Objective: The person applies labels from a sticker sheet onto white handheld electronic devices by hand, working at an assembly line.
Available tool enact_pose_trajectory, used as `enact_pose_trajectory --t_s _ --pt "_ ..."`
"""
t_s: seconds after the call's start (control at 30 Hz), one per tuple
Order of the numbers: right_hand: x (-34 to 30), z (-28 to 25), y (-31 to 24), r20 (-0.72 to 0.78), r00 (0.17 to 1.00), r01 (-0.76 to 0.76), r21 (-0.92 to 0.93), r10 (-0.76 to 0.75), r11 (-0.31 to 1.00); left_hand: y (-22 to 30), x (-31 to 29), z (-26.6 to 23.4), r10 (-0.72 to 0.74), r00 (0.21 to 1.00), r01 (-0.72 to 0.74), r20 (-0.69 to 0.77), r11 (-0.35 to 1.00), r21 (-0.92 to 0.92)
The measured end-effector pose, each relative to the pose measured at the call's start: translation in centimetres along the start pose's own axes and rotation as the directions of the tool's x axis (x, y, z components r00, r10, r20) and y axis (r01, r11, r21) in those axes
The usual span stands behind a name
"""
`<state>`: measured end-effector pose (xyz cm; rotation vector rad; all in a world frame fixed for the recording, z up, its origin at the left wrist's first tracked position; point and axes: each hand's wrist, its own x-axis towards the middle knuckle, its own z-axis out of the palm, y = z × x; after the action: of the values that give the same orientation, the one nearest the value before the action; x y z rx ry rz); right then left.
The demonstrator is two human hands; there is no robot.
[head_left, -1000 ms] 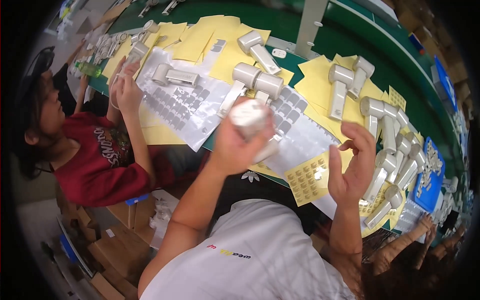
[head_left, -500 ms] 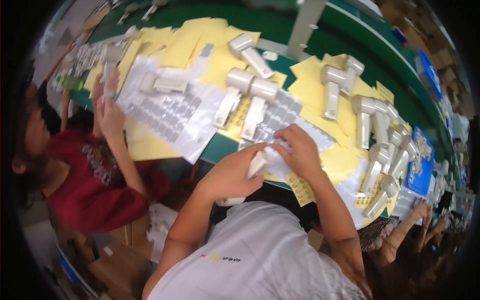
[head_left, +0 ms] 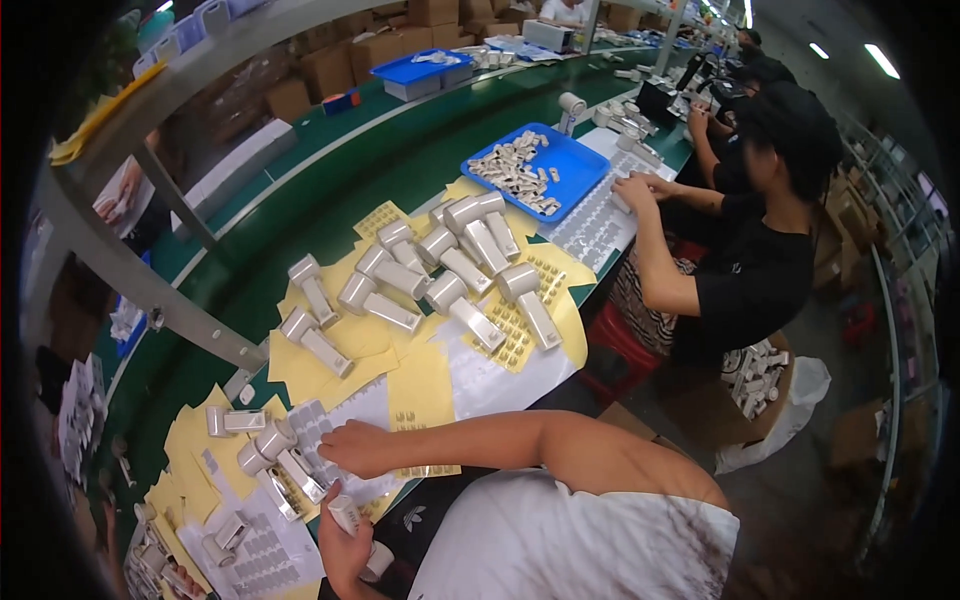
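My left hand (head_left: 343, 550), at the table's near edge, is closed round a white hammer-shaped device (head_left: 343, 514). The device's rounded head shows below the hand, and part of its handle stands out above the fingers. Just above, my right hand (head_left: 357, 449) is curled over a sheet of grey stickers (head_left: 309, 423), its fingertips pressed together. Whatever those fingertips hold is too small or hidden to make out. Two more of these devices lie beside the right hand, one with a round head (head_left: 276, 437), next to another lying sideways (head_left: 236, 420).
Several white devices (head_left: 385, 308) lie on yellow sheets (head_left: 370, 344) farther along the green table (head_left: 262, 262). Beyond them is a blue tray (head_left: 590, 168) of small pale parts. At the right a person in black (head_left: 765, 265) works on another sticker sheet. A metal post (head_left: 160, 300) stands at left.
The view has swung to the right, bringing the blue tray and the person in black into fuller sight. The left hand still holds the device; the right hand stays by the grey sticker sheet.
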<state>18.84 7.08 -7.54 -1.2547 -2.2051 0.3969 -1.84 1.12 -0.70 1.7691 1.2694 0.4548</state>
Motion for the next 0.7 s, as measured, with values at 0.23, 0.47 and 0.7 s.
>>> enact_pose_trajectory --t_s 0.23,0.47,0.7 --pt "1.1 3.0 0.7 -0.021 0.996 0.092 0.121 -0.090 0.988 1.2 -2.5 0.1 -0.076 0.995 0.085 -0.068 0.986 0.144" --pt "0.2 -3.2 0.3 0.097 0.995 -0.019 0.163 0.003 0.986 2.8 -2.8 1.5 -0.110 0.994 0.110 -0.021 0.994 0.011" --pt "1.1 -3.9 -0.6 0.189 0.982 -0.028 0.141 0.001 0.990 2.0 -3.1 1.8 -0.014 0.994 0.018 -0.105 0.999 0.039"
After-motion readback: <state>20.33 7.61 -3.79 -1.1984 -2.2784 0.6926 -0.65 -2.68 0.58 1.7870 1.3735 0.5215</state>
